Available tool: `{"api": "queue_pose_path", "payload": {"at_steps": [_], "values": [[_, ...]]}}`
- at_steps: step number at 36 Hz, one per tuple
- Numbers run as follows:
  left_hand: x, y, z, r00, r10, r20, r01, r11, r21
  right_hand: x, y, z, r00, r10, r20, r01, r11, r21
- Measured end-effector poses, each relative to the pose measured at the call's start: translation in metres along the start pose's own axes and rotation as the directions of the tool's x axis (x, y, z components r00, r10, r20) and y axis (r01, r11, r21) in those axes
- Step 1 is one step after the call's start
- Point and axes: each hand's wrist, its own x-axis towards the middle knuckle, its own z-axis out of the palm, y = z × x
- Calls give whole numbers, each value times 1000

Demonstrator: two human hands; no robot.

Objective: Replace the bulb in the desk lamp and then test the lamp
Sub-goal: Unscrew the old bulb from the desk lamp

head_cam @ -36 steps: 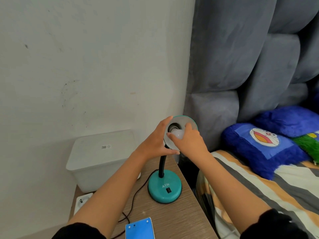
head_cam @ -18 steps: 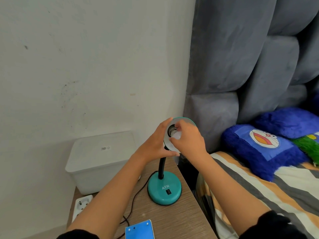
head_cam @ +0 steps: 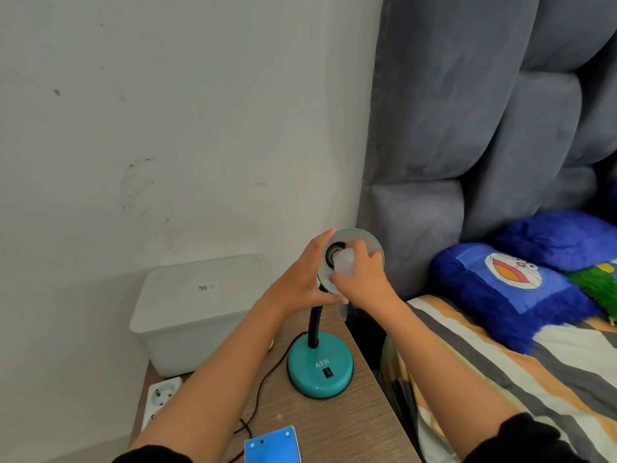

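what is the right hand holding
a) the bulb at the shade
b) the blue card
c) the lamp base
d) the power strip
a: the right hand grips the white bulb at the socket inside the shade, while the left hand steadies the shade's edge.

A wood-grain counter (head_cam: 364, 426) stands against a white wall (head_cam: 167, 111). At its back left sits a white lidded plastic box (head_cam: 197, 312). A white socket strip (head_cam: 160, 399) lies just in front of the box. A blue box (head_cam: 272, 446) rests at the near edge. To the right, a bed with a striped sheet (head_cam: 534, 372), blue plush pillows (head_cam: 510, 289) and a grey padded headboard (head_cam: 467, 111).
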Motion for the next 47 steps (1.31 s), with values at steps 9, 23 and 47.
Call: {"api": "queue_pose_path", "payload": {"at_steps": [9,23,47], "values": [[0,-4,1,1000,-8,-11,8,1000,-9,3,2,8,989,-130,-77,123,989,-85],[0,-3,0,1000,-26,2,26,999,-18,4,1,11,998,-9,-66,14,997,70],[1,-3,0,1000,-18,6,18,1000,-11,13,-6,5,998,-13,-60,7,996,-91]]}}
